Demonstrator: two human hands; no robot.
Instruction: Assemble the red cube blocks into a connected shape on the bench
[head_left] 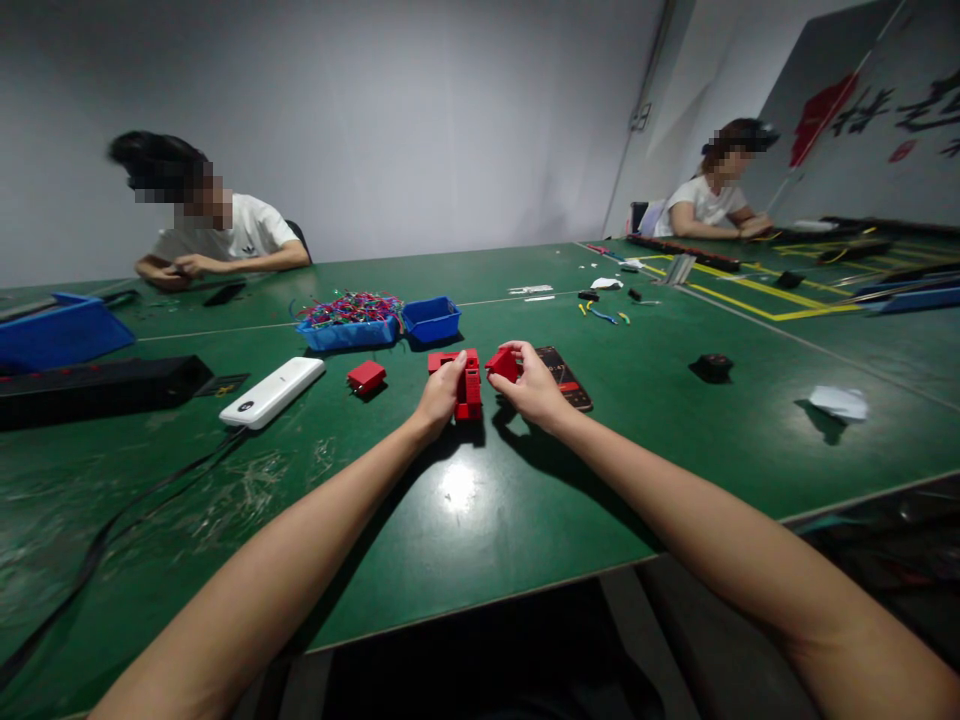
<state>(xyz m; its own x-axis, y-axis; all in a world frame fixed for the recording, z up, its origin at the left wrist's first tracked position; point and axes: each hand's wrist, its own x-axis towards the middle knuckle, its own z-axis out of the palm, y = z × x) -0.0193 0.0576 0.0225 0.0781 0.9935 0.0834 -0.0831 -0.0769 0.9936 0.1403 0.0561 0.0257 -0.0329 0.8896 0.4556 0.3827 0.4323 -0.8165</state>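
Note:
My left hand (441, 396) is closed on a red slotted block (468, 388), its thumb lying along the top. Just to the right, my right hand (531, 388) grips a smaller red piece (502, 364) between thumb and fingers, a small gap away from the block. Beneath and behind my right hand lies a phone (571, 385) with a lit screen. Another red piece (367, 377) rests on the green table (405, 590) to the left of my left hand.
A white power bank (274, 392) with a black cable lies left. Beyond are a blue bin of coloured wires (351, 334) and a smaller blue bin (431, 320). A black object (712, 367) and white scrap (838, 403) lie right. Two people sit across the table.

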